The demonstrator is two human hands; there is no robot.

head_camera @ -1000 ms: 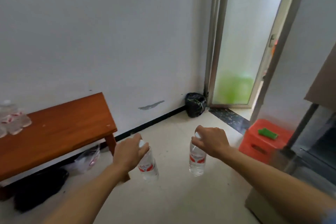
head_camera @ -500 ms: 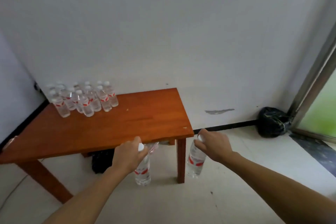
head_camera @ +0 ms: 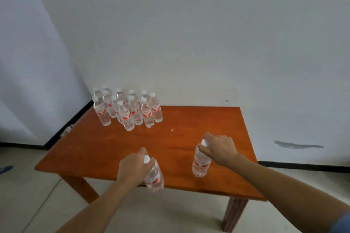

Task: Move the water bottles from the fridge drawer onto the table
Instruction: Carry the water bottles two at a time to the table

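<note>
My left hand [head_camera: 133,169] grips a clear water bottle [head_camera: 154,178] by its white cap, hanging over the near edge of the orange-brown wooden table [head_camera: 185,125]. My right hand [head_camera: 219,146] holds a second water bottle [head_camera: 201,162] by the cap, upright above the table's right part; whether its base touches the wood I cannot tell. Several identical bottles with red labels [head_camera: 128,108] stand clustered at the table's far left corner. The fridge drawer is out of view.
The table stands against a white wall [head_camera: 189,34], with a second wall at the left. A tiny light speck [head_camera: 172,129] lies on the tabletop. A grey scuff [head_camera: 297,144] marks the wall at the right. Pale tiled floor [head_camera: 170,213] lies in front.
My view has swung left from the doorway onto the table. Both hands have carried their bottles up from floor height to over the tabletop.
</note>
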